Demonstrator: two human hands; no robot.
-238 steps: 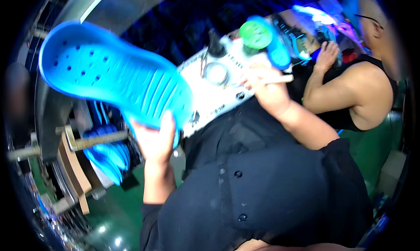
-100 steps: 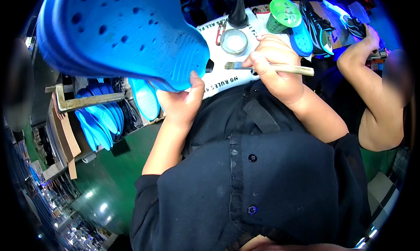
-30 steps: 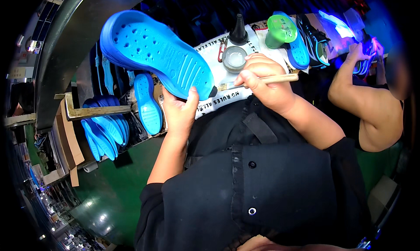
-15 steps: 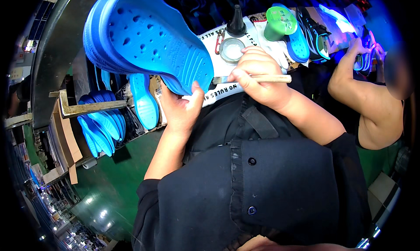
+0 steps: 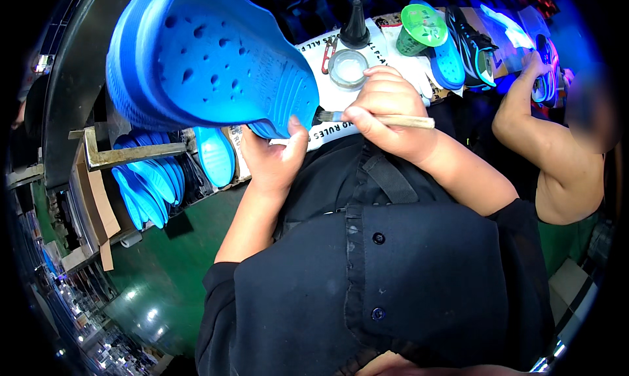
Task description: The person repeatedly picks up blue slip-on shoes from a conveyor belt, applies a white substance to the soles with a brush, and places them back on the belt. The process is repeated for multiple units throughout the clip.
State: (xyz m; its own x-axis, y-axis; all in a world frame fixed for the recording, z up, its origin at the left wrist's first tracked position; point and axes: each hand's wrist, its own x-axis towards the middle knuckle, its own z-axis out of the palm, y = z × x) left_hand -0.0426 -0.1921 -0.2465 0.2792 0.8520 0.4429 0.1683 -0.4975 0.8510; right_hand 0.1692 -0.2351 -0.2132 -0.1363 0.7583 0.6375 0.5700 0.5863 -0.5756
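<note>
My left hand [image 5: 275, 161] grips the heel end of a large blue shoe sole [image 5: 203, 58], lifted up at the upper left with its perforated face toward me. In my right hand [image 5: 390, 117] is a small brush with a pale wooden handle [image 5: 377, 120]; its bristles touch the sole's edge beside my left thumb. Just beyond my right hand a shallow round glass dish [image 5: 348, 68] sits on the white-covered workbench [image 5: 327, 104].
A black cone-shaped nozzle [image 5: 356, 25], a green cup [image 5: 419, 29] and more blue soles [image 5: 452, 61] lie on the bench. At the left a rack holds several blue soles [image 5: 157, 179]. Another person's arm [image 5: 531, 127] works at the right.
The blue sole has swung up closer to the camera and tilted. My right hand has brought the brush from the dish side onto the sole's edge.
</note>
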